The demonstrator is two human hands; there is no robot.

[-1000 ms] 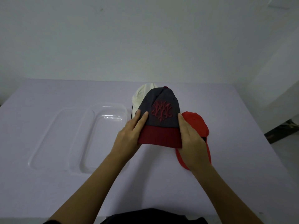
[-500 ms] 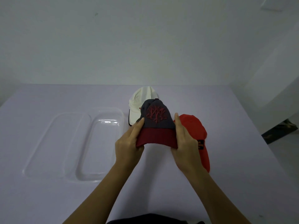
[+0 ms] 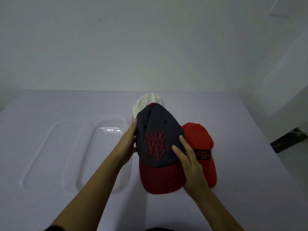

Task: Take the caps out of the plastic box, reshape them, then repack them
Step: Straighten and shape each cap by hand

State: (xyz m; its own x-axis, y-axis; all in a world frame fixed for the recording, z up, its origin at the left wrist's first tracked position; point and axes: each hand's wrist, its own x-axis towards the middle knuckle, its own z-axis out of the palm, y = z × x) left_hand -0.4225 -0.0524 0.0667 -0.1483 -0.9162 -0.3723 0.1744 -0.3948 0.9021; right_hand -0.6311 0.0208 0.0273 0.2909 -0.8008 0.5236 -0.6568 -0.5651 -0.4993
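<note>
I hold a dark grey cap [image 3: 158, 129] with a dark red brim and a red embroidered emblem above the table, brim toward me. My left hand [image 3: 127, 147] grips its left side, fingers hidden behind the crown. My right hand [image 3: 190, 162] grips its right side, with fingers laid over the front panel. A bright red cap [image 3: 200, 140] with a black patch lies on the table under my right hand. A cream cap [image 3: 146, 104] lies behind the grey one, mostly hidden. The clear plastic box [image 3: 110, 120] sits to the left with nothing in it.
A clear lid or second tray [image 3: 55, 154] lies just left of the box. The white table [image 3: 250, 172] ends at a right edge, with floor and a dark object [image 3: 290, 139] beyond. A plain wall stands behind.
The grey cap has been lifted closer to me and tilted so its crown and brim face up. My right fingers moved from the brim's edge onto the front panel; my left hand slid up the side.
</note>
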